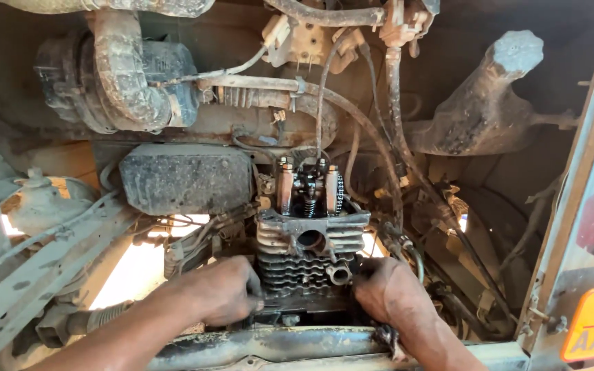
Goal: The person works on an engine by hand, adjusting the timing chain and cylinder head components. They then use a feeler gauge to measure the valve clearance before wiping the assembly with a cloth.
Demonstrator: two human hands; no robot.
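Left hand and right hand both curl closed around the bottom corners of the finned engine cylinder, exposed valve springs above it.

Finned engine block hemmed: black box left, hoses right; gap below-left open.

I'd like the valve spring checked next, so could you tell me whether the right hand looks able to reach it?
Probably yes: the right hand rests at the finned cylinder head, and the valve spring sits uncovered above it.
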